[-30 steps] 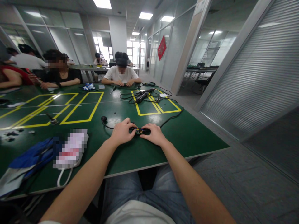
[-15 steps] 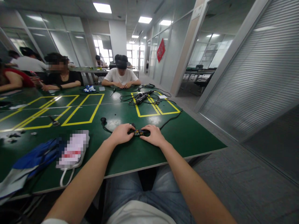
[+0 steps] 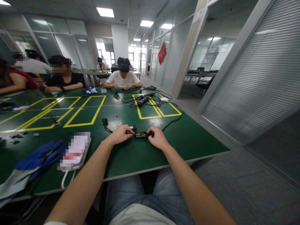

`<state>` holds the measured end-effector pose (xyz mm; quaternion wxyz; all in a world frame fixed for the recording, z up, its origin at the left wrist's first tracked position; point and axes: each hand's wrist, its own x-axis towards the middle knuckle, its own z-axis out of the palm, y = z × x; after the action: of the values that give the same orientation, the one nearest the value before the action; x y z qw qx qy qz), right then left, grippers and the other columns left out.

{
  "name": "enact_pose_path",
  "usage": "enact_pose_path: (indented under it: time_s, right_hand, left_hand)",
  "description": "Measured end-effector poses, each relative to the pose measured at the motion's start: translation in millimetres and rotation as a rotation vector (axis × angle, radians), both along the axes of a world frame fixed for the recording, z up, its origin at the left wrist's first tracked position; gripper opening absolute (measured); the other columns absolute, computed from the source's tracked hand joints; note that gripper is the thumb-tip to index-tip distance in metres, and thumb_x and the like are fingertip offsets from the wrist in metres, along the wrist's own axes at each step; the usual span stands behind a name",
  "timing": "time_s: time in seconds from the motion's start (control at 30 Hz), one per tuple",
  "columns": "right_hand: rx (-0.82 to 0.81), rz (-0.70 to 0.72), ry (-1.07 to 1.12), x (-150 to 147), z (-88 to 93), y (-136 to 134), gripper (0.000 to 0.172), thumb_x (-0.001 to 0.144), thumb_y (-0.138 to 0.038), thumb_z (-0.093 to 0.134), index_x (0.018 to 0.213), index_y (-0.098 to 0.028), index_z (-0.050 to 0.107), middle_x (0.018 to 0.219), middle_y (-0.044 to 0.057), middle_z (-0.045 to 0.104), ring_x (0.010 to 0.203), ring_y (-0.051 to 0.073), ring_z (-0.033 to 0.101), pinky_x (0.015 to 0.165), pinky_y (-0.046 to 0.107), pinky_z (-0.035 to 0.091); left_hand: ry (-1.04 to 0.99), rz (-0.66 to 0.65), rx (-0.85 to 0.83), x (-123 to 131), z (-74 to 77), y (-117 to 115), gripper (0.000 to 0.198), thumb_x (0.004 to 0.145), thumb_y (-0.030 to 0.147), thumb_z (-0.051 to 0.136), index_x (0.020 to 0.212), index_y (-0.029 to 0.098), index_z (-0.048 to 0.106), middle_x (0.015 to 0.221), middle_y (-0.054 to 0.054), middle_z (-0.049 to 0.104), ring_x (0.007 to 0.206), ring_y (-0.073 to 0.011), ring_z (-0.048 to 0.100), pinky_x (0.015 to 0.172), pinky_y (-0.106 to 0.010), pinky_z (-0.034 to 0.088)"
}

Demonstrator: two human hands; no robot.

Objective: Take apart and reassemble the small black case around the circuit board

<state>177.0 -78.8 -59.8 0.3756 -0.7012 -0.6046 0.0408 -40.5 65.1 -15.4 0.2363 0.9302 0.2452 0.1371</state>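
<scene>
A small black power adapter lies open on the green table, its circuit board showing with yellow-orange parts. My left hand pinches the left end of it, where a black cable joins. At the opposite end, my right hand is closed with its fingertips round the black end piece and cable. Just behind the adapter, by my left fingers, sits a black cover-like piece with a pale label. The cable runs left to a round black plug and right to a black cord.
Yellow tape marks boxes on the green table. A tangle of black cables and adapters lies at the back right. To my left are a phone with a white strap and a blue-and-white cloth item. A person sits opposite.
My hands have moved apart, the right one slightly rightward, uncovering more of the circuit board. The black piece behind it shows more clearly.
</scene>
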Motion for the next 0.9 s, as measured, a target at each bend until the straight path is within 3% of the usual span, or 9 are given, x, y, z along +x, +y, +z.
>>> enact_pose_path:
  time_s: [0.37, 0.57, 0.67, 0.9]
  right_hand:
    - [0.019, -0.061, -0.332, -17.2, 9.5, -9.0, 0.022, 0.083, -0.004, 0.057, 0.089, -0.022, 0.068, 0.102, 0.009, 0.072, 0.106, 0.028, 0.058, 0.093, 0.042, 0.046]
    - [0.040, -0.061, -0.341, -19.6, 12.0, -12.4, 0.025, 0.082, -0.003, 0.058, 0.096, -0.021, 0.071, 0.105, 0.009, 0.072, 0.107, 0.029, 0.057, 0.092, 0.042, 0.046]
    - [0.083, -0.034, -0.345, -19.0, 10.4, -13.4, 0.024, 0.083, -0.004, 0.059, 0.094, -0.021, 0.072, 0.103, 0.009, 0.073, 0.106, 0.028, 0.059, 0.092, 0.042, 0.047]
    - [0.099, -0.018, -0.361, -19.2, 9.6, -12.3, 0.021, 0.085, -0.004, 0.061, 0.086, -0.020, 0.074, 0.099, 0.008, 0.076, 0.102, 0.027, 0.061, 0.090, 0.042, 0.047]
  left_hand:
    - [0.051, 0.009, 0.123, -0.4, 2.9, -0.6, 0.023, 0.086, 0.027, 0.068, 0.099, 0.024, 0.088, 0.089, -0.005, 0.076, 0.077, -0.0196, 0.067, 0.076, -0.029, 0.051]
    - [0.040, 0.022, 0.274, 2.0, 10.6, -17.0, 0.024, 0.087, 0.030, 0.070, 0.102, 0.024, 0.086, 0.096, -0.007, 0.077, 0.092, -0.0255, 0.071, 0.084, -0.034, 0.053]
    - [0.010, 0.012, 0.246, 5.0, 10.6, -23.7, 0.025, 0.088, 0.029, 0.068, 0.107, 0.024, 0.085, 0.096, -0.006, 0.077, 0.089, -0.0235, 0.071, 0.081, -0.033, 0.054]
    - [-0.015, 0.015, 0.236, 8.0, 4.2, -22.1, 0.020, 0.091, 0.027, 0.065, 0.092, 0.022, 0.084, 0.091, -0.006, 0.075, 0.082, -0.0213, 0.070, 0.075, -0.031, 0.051]
